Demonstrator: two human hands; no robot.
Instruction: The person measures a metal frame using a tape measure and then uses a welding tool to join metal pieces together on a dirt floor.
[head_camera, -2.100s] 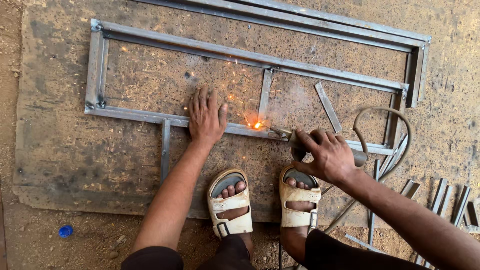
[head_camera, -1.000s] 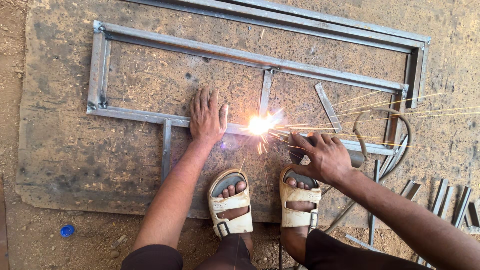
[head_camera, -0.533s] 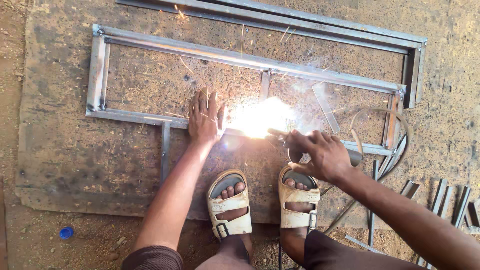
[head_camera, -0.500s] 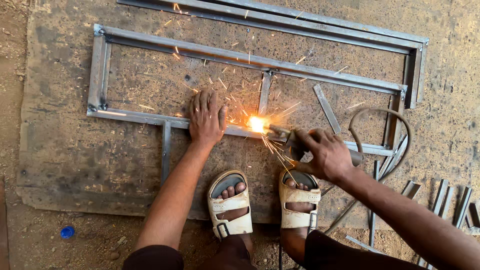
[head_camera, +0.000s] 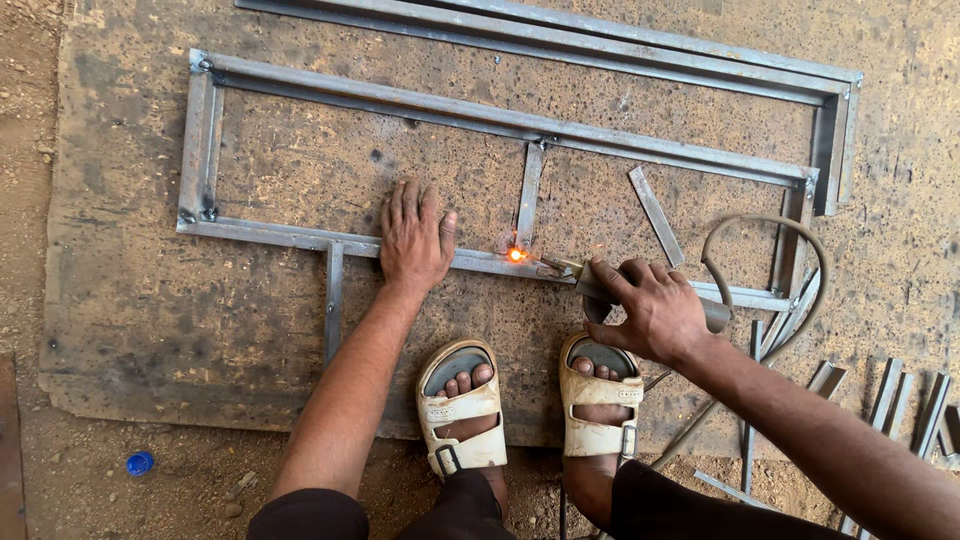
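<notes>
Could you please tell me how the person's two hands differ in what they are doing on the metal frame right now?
The left hand lies flat, fingers spread, palm pressing the frame's near bar; the right hand is curled in a grip around the welding holder. The left hand holds nothing, while the right hand carries the tool with its cable. Both sit close to the glowing weld spot, one on each side.

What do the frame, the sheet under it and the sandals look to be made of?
Frame: most likely steel bar, dull grey and unpainted; a joint glows orange by the welding tool in the right hand.
Sheet: probably steel plate, brown and rust-stained with dark scorch spots.
Sandals: seemingly moulded rubber or plastic, cream, scuffed and dirty, with buckled straps.
</notes>
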